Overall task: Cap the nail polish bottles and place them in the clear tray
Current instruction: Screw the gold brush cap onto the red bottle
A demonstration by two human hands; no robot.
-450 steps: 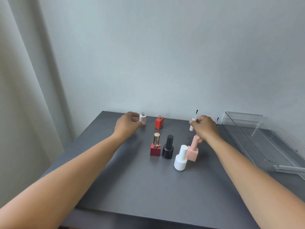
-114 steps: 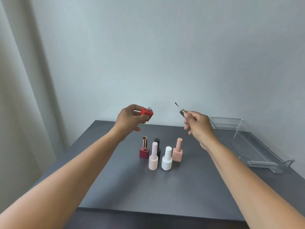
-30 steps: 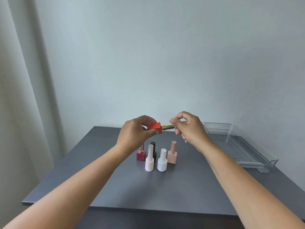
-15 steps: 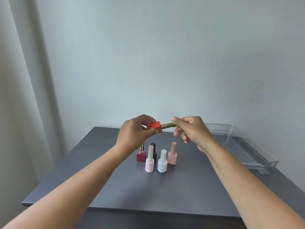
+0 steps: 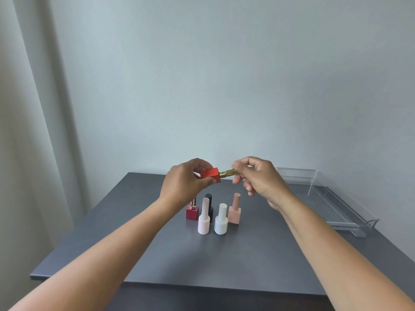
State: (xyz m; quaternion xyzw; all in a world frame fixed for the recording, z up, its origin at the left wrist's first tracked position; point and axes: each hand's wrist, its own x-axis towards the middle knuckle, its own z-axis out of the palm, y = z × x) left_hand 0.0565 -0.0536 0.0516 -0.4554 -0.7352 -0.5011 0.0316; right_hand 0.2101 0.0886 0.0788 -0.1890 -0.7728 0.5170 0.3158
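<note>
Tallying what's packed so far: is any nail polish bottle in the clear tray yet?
No. The clear tray holds nothing, five bottles stand on the table, and the red bottle is in hand.

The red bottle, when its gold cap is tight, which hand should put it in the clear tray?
Probably the right hand: the clear tray sits on its side. But the left hand holds the red bottle, so the grip must switch first.
</note>
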